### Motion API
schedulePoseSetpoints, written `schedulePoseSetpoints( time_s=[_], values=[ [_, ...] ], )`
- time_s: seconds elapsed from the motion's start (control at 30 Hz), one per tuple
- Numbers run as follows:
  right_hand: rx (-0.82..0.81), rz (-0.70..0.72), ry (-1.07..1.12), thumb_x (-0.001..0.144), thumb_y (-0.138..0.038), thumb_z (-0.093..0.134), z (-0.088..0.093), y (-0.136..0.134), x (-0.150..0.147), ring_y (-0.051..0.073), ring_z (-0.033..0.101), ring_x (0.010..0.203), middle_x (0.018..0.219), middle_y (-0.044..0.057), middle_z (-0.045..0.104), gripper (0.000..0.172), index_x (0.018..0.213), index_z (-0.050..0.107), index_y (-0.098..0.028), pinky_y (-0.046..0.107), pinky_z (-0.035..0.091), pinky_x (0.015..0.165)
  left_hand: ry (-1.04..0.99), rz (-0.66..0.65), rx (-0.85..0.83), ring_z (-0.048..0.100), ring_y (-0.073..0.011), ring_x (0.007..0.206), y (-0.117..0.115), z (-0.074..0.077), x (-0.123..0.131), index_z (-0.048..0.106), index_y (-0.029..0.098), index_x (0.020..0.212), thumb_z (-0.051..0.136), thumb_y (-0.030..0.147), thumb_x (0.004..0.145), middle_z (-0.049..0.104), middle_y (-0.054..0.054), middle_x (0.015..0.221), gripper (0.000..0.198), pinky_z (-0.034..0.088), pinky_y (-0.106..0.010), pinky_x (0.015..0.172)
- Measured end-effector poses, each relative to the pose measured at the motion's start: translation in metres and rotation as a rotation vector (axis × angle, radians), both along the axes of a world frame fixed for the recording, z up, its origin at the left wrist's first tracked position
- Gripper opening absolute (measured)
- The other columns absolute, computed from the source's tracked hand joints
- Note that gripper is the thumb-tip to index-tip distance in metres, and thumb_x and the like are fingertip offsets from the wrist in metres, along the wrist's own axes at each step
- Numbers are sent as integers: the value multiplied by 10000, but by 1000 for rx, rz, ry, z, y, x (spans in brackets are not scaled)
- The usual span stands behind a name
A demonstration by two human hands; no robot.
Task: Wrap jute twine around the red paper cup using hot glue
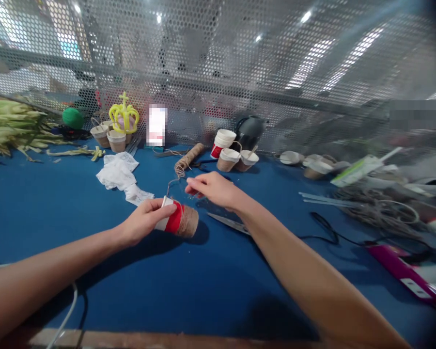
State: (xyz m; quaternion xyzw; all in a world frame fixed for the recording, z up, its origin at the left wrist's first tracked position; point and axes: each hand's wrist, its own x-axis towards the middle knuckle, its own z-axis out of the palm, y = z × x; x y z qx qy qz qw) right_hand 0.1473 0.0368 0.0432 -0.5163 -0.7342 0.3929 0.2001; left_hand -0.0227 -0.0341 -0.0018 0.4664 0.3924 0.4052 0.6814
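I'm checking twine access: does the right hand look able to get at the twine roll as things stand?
Probably yes: the twine roll lies just beyond the right hand, with nothing visible blocking the way. The left hand, holding the cup, is clear of that path.

No lettering can be read on the red-and-white cup (173, 222) in my left hand (144, 219); markings on the stacked cups (224, 139) near the tabletop's (148, 291) far edge are too small, the green-and-white packet (359, 170) toward its right edge too blurred.
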Motion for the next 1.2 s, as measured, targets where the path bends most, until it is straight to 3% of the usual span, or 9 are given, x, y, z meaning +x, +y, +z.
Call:
schedulePoseSetpoints(
  time_s=[0.23, 0.33, 0.53, 0.8, 0.9, 1.0, 1.13, 1.2],
  values=[
    [28, 216, 51, 850, -311, 369, -5, -48, -1, 183, 568, 875, 953, 86, 643, 336, 933, 625, -110, 302, 413, 779, 186, -138, 109, 368, -60, 509, -6, 1, 1, 555, 103, 679, 549, 386, 690, 483, 41, 571, 283, 284, -190, 508],
    [64, 219, 92, 864, -304, 348, -4, -56, -4, 172, 554, 909, 981, 88, 622, 335, 941, 610, -110, 301, 397, 820, 234, -181, 131, 333, -57, 487, -6, 2, 0, 532, 111, 650, 531, 406, 695, 445, 48, 545, 299, 253, -190, 478],
    [103, 268, 201, 882, -291, 310, -3, -67, -7, 144, 540, 925, 976, 74, 603, 343, 945, 603, -124, 278, 385, 852, 414, -129, 166, 222, -45, 403, -4, -1, -3, 410, 141, 469, 442, 512, 725, 300, 70, 420, 452, 153, -206, 404],
    [96, 200, 194, 880, -308, 308, -2, -66, -9, 146, 563, 901, 942, 82, 632, 356, 925, 597, -107, 285, 404, 828, 461, -157, 184, 214, -42, 390, -2, 0, -3, 390, 147, 457, 401, 499, 744, 314, 62, 418, 454, 149, -208, 393],
    [202, 103, 89, 875, -319, 314, 5, -51, 5, 141, 569, 899, 962, 65, 633, 331, 960, 574, -133, 271, 427, 793, 452, -149, 172, 232, -46, 404, -2, 0, -4, 428, 134, 469, 411, 474, 750, 338, 55, 431, 442, 175, -203, 404],
    [327, -178, -279, 830, -302, 413, 7, -23, 34, 173, 581, 845, 917, 63, 637, 236, 938, 577, -170, 294, 435, 740, 412, -151, 149, 300, -53, 431, -3, 1, -3, 513, 111, 503, 439, 453, 744, 414, 37, 454, 425, 250, -195, 441],
    [214, -355, -476, 727, -212, 579, -9, 12, 74, 250, 562, 845, 831, 132, 616, 92, 751, 609, -128, 366, 427, 732, 328, -158, 80, 425, -74, 495, -4, 3, -2, 612, 105, 599, 483, 420, 726, 558, 2, 545, 363, 353, -202, 538],
    [130, -400, -518, 782, -243, 529, -22, 22, 85, 199, 553, 856, 966, 107, 580, 170, 904, 582, -137, 360, 443, 739, 319, -150, 72, 449, -78, 511, -4, 2, -2, 623, 107, 607, 493, 414, 723, 585, -4, 570, 352, 368, -204, 561]
  ],
)
